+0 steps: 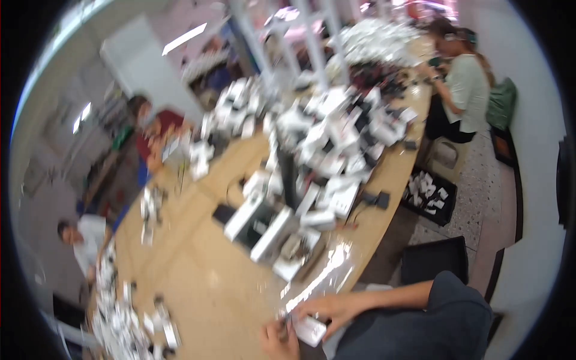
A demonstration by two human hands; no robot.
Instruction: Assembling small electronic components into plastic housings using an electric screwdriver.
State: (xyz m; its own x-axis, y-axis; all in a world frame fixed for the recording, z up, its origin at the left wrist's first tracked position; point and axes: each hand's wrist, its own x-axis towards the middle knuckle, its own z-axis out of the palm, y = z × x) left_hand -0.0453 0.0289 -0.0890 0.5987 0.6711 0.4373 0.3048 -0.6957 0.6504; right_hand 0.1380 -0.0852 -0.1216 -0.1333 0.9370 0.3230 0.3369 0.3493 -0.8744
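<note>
At the bottom of the head view, my right hand [331, 309] is closed around a small, flat white block-shaped piece [310, 330], fingers over its far side. Just left of it, my left hand [279, 341] has its fingers curled in a pinch near the block's greyish end. What exactly lies between the left fingers is blurred and too small to name. Both hands are over the near edge of the wooden table [222, 300], in front of a dark grey sleeve.
Ahead stand white and black boxes [261, 225] beside an open white box [297, 252]. Behind them is a large heap of white pieces [336, 132]. More white pieces [120, 318] lie left. Black crates [435, 258] are on the floor right. Other people sit around the table.
</note>
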